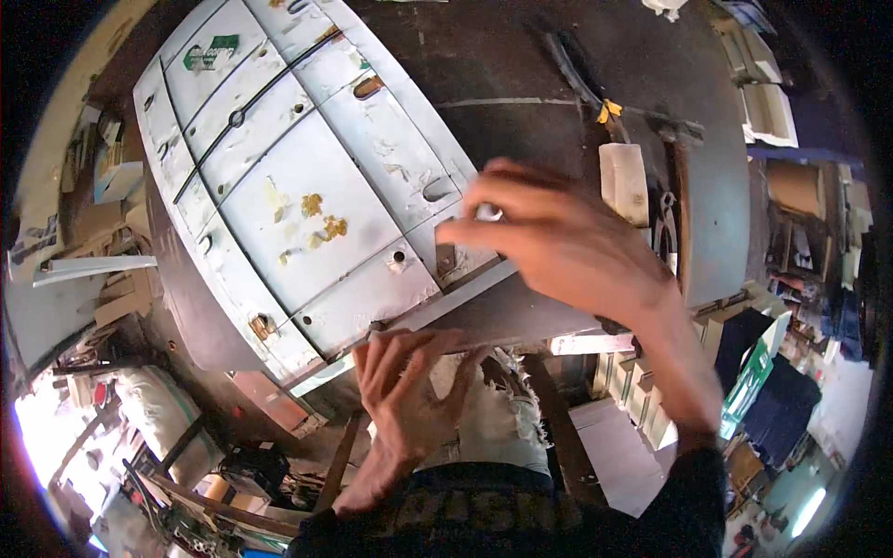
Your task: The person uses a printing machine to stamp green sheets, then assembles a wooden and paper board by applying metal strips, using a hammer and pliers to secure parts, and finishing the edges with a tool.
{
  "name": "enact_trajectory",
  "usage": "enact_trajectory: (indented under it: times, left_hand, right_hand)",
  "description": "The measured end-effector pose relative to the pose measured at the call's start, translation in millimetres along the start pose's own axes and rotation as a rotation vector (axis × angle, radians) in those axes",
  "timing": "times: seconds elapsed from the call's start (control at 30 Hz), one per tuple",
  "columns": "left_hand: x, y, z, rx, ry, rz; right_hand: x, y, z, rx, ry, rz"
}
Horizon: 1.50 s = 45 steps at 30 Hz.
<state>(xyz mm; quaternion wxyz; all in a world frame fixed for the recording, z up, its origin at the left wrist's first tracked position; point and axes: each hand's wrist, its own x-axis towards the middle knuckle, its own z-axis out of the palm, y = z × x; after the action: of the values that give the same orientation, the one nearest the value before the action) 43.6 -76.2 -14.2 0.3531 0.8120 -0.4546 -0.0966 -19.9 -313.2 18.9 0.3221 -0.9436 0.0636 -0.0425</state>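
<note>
A large white panel (307, 251) with dark seams, holes, slots and brown stains lies slanted on the dark work table (502, 56). At its near edge, my left hand (405, 377) rests with fingers bent against the rim and the thumb stretched away; I see nothing held in it. My right hand (567, 237) is over the panel's near right corner, its fingers curled and partly blurred. Between thumb and fingers shows a small pale, roundish thing (488, 213), too unclear to name. A pale strip (465, 298) runs along the near edge between my hands.
Right of my right hand lie a whitish block (623, 184) and pliers (664, 223). Farther back is a dark long-bristled strip or brush (572, 70) near a yellow scrap (609, 111). Stacked cartons (642, 386) stand below the table's right side; a filled white sack (158, 414) sits at lower left.
</note>
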Motion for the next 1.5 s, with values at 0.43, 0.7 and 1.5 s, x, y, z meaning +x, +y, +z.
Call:
enact_trajectory:
  times: [0.43,0.7,1.5]
  left_hand:
    - [29,3,7,-0.002,0.126,-0.015]
    - [48,-10,38,0.024,-0.038,0.085]
    - [63,0,45,0.077,-0.102,0.043]
  right_hand:
    - [39,32,20,-0.180,-0.234,-0.507]
    - [5,25,-45,-0.104,0.038,0.309]
    - [-73,-42,120,0.285,0.914,0.731]
